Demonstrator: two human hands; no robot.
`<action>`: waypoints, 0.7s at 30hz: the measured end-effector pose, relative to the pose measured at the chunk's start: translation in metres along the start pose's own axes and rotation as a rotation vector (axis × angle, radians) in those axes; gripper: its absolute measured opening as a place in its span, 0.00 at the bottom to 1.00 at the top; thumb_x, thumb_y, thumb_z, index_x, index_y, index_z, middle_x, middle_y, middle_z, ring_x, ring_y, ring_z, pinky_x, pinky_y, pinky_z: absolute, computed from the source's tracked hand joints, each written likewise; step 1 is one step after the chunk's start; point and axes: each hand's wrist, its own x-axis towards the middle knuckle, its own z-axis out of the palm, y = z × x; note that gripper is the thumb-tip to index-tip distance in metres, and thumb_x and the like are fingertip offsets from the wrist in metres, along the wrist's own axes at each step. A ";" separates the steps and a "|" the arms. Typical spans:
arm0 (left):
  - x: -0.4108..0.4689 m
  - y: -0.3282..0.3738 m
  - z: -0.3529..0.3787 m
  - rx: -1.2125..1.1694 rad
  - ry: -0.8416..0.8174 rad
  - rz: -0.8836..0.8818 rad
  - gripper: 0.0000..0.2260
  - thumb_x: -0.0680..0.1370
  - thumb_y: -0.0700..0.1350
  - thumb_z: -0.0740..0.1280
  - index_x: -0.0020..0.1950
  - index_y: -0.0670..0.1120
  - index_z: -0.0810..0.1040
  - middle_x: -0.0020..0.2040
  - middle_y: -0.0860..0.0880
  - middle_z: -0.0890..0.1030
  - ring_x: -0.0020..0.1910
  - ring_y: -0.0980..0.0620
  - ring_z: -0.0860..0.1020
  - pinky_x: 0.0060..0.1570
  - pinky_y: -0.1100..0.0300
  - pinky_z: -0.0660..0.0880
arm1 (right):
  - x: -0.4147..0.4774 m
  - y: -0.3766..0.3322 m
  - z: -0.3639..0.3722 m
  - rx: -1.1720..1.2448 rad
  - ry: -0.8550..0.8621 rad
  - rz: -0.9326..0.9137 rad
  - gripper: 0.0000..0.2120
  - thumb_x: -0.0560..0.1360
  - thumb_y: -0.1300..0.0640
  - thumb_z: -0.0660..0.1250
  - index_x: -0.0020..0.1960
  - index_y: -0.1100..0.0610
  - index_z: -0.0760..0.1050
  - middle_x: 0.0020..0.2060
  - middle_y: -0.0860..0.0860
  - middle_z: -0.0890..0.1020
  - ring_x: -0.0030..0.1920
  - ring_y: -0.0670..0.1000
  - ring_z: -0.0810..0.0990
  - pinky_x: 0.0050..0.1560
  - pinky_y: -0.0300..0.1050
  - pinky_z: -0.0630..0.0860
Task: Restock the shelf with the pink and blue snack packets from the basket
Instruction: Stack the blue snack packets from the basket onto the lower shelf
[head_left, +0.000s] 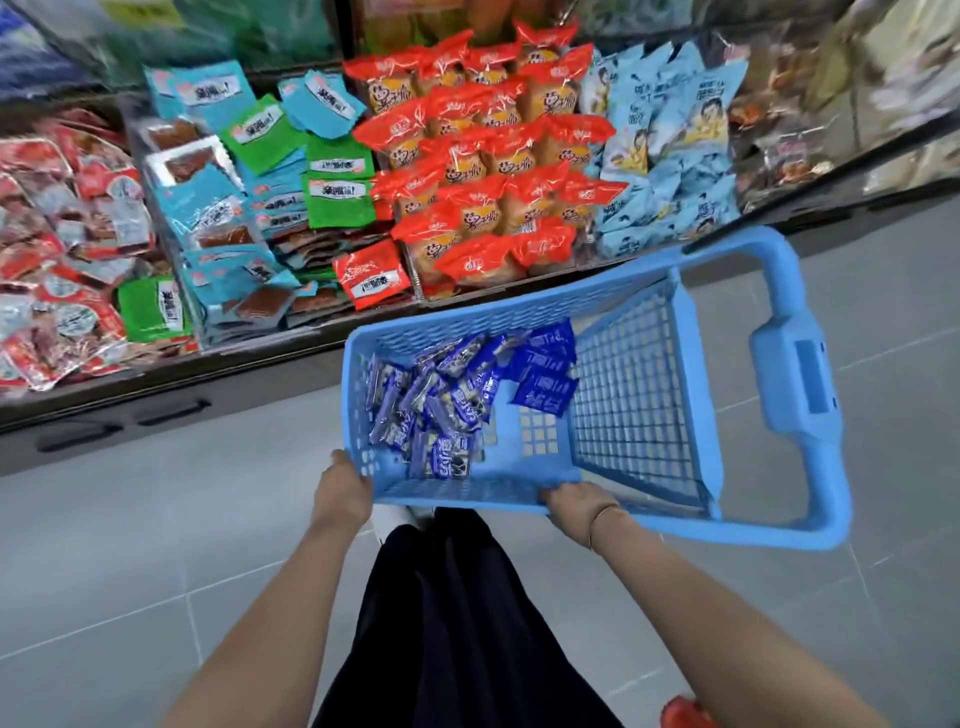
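Note:
A light blue plastic basket (631, 400) hangs in front of me above the grey floor, tilted, its long handle (795, 384) swung out to the right. Several dark blue snack packets (441, 395) lie heaped in its left part; no pink packets show. My left hand (343, 493) grips the basket's near left corner. My right hand (579, 506) grips the near rim, fingers curled over the edge. The shelf (363, 317) runs just beyond the basket.
The shelf bins hold red and white packets (57, 249) at left, teal and green packets (249, 187), orange-red bread packs (493, 156) in the middle and pale blue bags (670, 156) at right. Grey tiled floor (130, 545) lies below. A red object (685, 714) shows at bottom.

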 end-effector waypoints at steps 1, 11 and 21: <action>0.001 0.000 -0.001 -0.008 0.010 -0.002 0.12 0.78 0.35 0.58 0.61 0.33 0.65 0.56 0.30 0.76 0.55 0.32 0.76 0.49 0.47 0.70 | 0.001 0.000 -0.001 -0.006 0.002 -0.008 0.17 0.80 0.61 0.51 0.67 0.57 0.69 0.62 0.58 0.76 0.61 0.59 0.76 0.59 0.50 0.72; 0.037 0.005 0.024 -0.345 0.322 0.003 0.14 0.82 0.50 0.56 0.51 0.38 0.66 0.47 0.33 0.76 0.47 0.33 0.76 0.41 0.49 0.68 | 0.018 0.021 -0.018 0.611 -0.246 -0.069 0.32 0.70 0.26 0.49 0.65 0.42 0.70 0.68 0.47 0.71 0.69 0.52 0.67 0.62 0.44 0.62; 0.060 -0.005 0.054 -0.311 0.577 0.081 0.12 0.82 0.49 0.55 0.47 0.40 0.67 0.35 0.35 0.76 0.35 0.34 0.73 0.33 0.51 0.64 | 0.186 -0.039 0.009 1.112 -0.266 0.164 0.39 0.71 0.44 0.70 0.74 0.59 0.58 0.72 0.56 0.65 0.68 0.57 0.68 0.65 0.49 0.68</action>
